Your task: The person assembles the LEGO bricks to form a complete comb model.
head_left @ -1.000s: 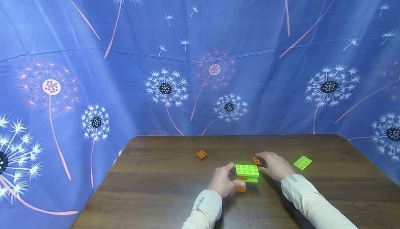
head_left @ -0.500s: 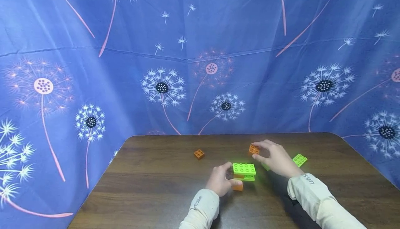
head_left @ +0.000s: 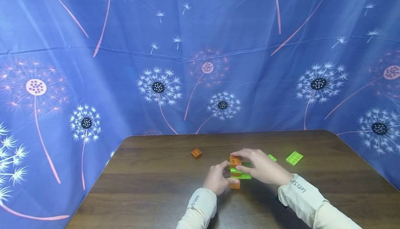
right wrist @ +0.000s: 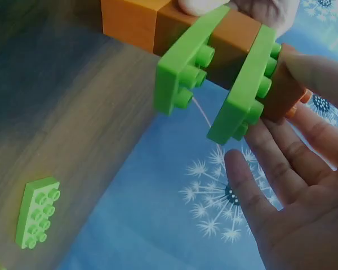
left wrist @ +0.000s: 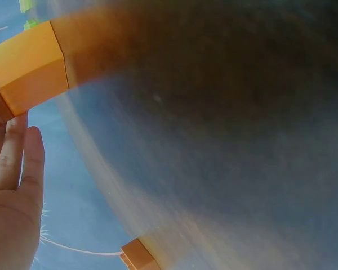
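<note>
A small stack (head_left: 236, 176) of orange bricks and green plates stands on the brown table (head_left: 150, 194). My left hand (head_left: 227, 173) grips it from the left, thumb on the bottom orange brick (head_left: 234, 185). My right hand (head_left: 237, 162) pinches an orange brick (head_left: 234, 159) that sits on the top green plate (head_left: 242, 175). The right wrist view shows that orange brick (right wrist: 279, 93) against the upper green plate (right wrist: 245, 90), with the fingers (right wrist: 281, 169) spread beside it. In the left wrist view an orange brick (left wrist: 28, 64) lies by my fingers (left wrist: 11, 169).
A loose orange brick (head_left: 196, 153) lies left of the stack. A green plate (head_left: 294, 158) and a smaller green piece (head_left: 272, 157) lie to the right, behind my right hand. The green plate (right wrist: 36, 212) shows flat on the table. Blue dandelion cloth walls in the table.
My right hand picked up the orange brick from behind the stack, lifted it and brought it left onto the top green plate. My left hand stayed on the stack.
</note>
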The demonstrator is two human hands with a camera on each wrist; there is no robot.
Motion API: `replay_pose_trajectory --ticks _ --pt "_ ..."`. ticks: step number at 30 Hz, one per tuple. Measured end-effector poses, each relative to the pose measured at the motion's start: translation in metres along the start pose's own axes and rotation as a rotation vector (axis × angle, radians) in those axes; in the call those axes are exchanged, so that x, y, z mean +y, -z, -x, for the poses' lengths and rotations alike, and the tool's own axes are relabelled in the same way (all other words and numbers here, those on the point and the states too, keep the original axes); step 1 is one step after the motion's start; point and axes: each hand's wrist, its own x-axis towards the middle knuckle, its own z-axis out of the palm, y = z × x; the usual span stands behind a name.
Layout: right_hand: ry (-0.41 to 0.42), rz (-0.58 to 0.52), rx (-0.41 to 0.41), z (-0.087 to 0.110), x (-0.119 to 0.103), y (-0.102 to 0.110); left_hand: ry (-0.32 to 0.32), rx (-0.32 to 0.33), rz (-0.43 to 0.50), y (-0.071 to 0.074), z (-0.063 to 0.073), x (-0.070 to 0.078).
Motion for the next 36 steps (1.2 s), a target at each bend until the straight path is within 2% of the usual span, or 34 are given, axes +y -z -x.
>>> replay_pose_trajectory --ticks 4,8,12,17,21,24,27,31,36 --pt "-0.006 0.039 -0.028 -0.003 -0.002 0.003 0.006 0.006 -0.003 -0.001 -0.001 0.000" --pt "-0.024 0.068 -0.058 -0.008 -0.006 0.008 -0.021 0.017 -0.015 0.001 -0.003 0.000" --pt "-0.045 0.090 -0.084 -0.016 -0.012 0.012 -0.030 0.025 -0.006 0.006 -0.004 0.000" --pt "-0.068 0.130 -0.097 -0.024 -0.017 0.011 -0.010 0.032 0.001 0.014 -0.006 0.000" --pt "-0.069 0.148 -0.093 -0.025 -0.017 0.010 -0.043 0.047 -0.034 0.018 -0.007 0.001" --pt "-0.076 0.135 -0.092 -0.024 -0.015 0.008 -0.048 0.030 -0.061 0.018 -0.008 0.002" --pt "-0.101 0.114 -0.095 -0.020 -0.013 0.007 -0.019 -0.016 -0.068 0.015 -0.007 0.004" --pt "-0.125 0.101 -0.098 -0.014 -0.011 0.005 -0.004 -0.061 -0.020 0.010 -0.005 0.004" --pt "-0.123 0.079 -0.085 -0.004 -0.009 -0.001 -0.041 -0.035 0.121 0.001 -0.004 0.001"
